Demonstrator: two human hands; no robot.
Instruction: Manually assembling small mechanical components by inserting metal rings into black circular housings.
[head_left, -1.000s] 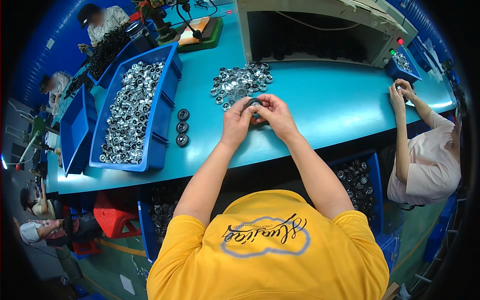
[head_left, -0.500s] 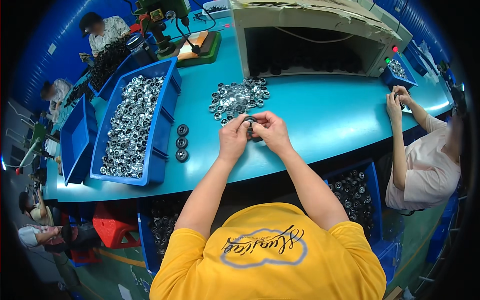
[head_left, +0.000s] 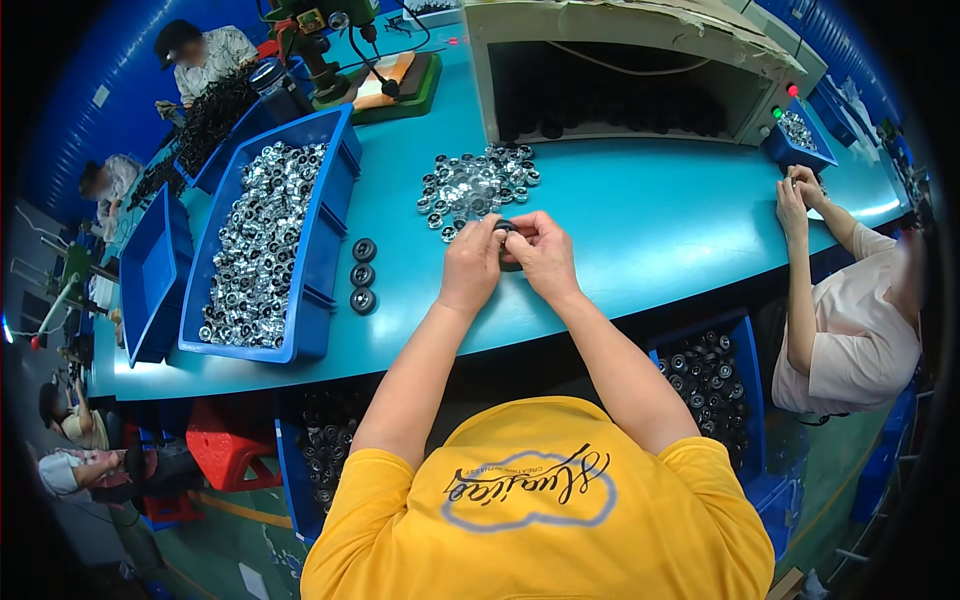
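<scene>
Over the turquoise table, my left hand (head_left: 472,268) and my right hand (head_left: 540,256) come together around a small black wheel (head_left: 505,226). Fingers of both hands are closed on its rim, and they hide much of it. Just beyond my fingertips lies a loose pile of shiny silver-and-black hubs (head_left: 470,185). To the left of my hands, three black wheels (head_left: 363,275) with pale centres lie in a short column on the table.
A blue bin (head_left: 335,220) full of hubs stands at the left, beside another blue bin (head_left: 150,290). A box-shaped machine (head_left: 620,140) with a dark opening is at the back. Under the table edge, a bin (head_left: 752,390) holds black wheels. A co-worker (head_left: 850,310) sits at the right.
My fingers have shifted slightly around the wheel, with both hands still together on it. The camera view has tilted a little.
</scene>
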